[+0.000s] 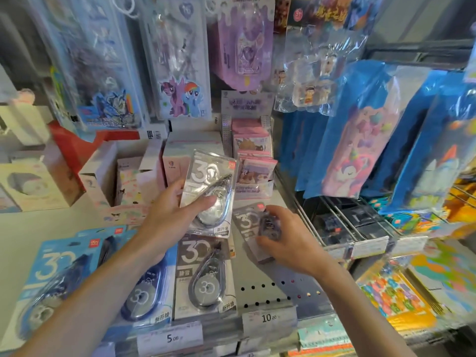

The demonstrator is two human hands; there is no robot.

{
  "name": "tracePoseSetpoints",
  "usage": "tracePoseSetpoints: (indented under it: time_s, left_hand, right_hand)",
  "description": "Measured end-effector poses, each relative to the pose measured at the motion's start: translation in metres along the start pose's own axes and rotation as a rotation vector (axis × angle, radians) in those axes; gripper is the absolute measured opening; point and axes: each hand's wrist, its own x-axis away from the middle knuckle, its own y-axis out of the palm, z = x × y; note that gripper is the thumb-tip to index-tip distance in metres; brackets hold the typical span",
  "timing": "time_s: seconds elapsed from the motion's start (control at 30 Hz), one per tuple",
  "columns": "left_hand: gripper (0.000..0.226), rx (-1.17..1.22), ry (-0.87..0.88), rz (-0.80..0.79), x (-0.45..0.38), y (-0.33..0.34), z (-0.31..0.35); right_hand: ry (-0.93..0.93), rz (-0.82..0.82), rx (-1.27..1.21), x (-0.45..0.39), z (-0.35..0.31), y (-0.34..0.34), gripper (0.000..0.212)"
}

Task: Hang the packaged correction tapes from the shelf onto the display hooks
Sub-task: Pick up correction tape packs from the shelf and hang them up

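Shelf (64, 228) edge near; left grip (170, 210) round clear pack (210, 191), right grip (288, 238) round grey pack (247, 222).

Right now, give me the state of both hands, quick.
Left hand: holding a silver correction tape pack lifted off the shelf.
Right hand: gripping a second pack lying on the shelf.

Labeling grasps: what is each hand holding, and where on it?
Left hand grips a grey correction tape pack at its lower left edge, thumb across the blister. Right hand closes over the blister of another pack lying on the shelf.
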Motion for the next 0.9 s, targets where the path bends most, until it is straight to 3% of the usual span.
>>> tracePoseSetpoints:
  time_s: [0.13, 0.27, 0.4, 0.67, 0.77, 0.9]
  left_hand:
    - [0.060, 0.018, -0.006, 0.015, 0.001, 0.002, -0.006]
    - [0.034, 0.006, 0.000, 0.077, -0.001, 0.001, -0.012]
    - [0.028, -0.006, 0.006, 0.121, 0.000, 0.005, -0.013]
    - [0.041, 0.133, -0.084, -0.016, 0.010, 0.031, 0.002]
    - [0.072, 0.143, -0.098, 0.031, 0.008, 0.035, 0.002]
    - [0.064, 0.145, -0.039, 0.045, 0.011, 0.034, 0.005]
  right_hand:
    - [-0.009, 0.030, 0.052, 0.006, 0.007, 0.002, 0.080]
    - [0.014, 0.140, -0.128, 0.008, 0.009, -0.007, 0.075]
    - [-0.023, 0.226, -0.316, 0.010, 0.002, -0.022, 0.076]
    - [-0.195, 0.201, -0.455, 0.016, -0.028, -0.007, 0.076]
    - [-0.229, 0.178, -0.463, 0.017, -0.027, -0.005, 0.072]
    - [-0.132, 0.173, -0.644, 0.017, -0.025, -0.009, 0.061]
